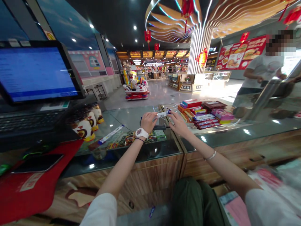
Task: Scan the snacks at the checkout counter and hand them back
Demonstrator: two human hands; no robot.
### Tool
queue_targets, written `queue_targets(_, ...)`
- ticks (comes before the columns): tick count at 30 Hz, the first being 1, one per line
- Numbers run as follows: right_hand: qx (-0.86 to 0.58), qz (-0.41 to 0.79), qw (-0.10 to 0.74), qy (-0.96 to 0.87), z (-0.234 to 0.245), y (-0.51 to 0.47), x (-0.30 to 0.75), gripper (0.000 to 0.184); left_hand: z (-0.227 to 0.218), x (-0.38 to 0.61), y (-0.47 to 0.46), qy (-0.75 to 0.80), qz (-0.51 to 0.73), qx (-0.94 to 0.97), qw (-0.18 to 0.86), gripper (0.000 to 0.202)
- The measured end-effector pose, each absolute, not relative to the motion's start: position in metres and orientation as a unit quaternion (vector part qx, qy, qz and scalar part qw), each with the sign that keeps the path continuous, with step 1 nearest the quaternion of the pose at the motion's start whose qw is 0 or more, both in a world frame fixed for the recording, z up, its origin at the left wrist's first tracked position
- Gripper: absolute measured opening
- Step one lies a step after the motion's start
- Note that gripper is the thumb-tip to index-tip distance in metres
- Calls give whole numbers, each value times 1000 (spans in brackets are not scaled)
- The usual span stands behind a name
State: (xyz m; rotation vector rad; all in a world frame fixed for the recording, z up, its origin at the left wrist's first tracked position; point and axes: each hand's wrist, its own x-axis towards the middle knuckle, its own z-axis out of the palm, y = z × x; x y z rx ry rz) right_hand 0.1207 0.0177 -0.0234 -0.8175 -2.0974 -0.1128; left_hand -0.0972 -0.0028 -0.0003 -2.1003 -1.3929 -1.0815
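A small white packaged bar with a blue end (162,114) stretches between my two hands above the glass counter (131,116). My left hand (148,121), with a white watch on its wrist, pinches the bar's left end. The fingers of my right hand (178,123) close on the blue right end. Just right of my right hand lies a pile of packaged chocolate bars and boxes (203,114). On the left, a long white-and-blue packaged strip (110,135) rests on the glass. Assorted small packets (131,138) show beneath my left wrist.
A monitor (39,70) and keyboard (21,121) stand at the left, beside several patterned cups (90,121). A dark tablet or phone (37,163) lies on a red cloth or bag (35,188). A person (261,69) stands beyond the counter on the right. A blue wrapper (152,212) lies on the floor.
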Motion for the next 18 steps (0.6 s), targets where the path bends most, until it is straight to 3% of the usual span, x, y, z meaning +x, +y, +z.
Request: queue_targets(18, -475, -104, 405, -774, -73, 28, 289, 57, -15, 96, 48, -461, -335, -817, 91, 14)
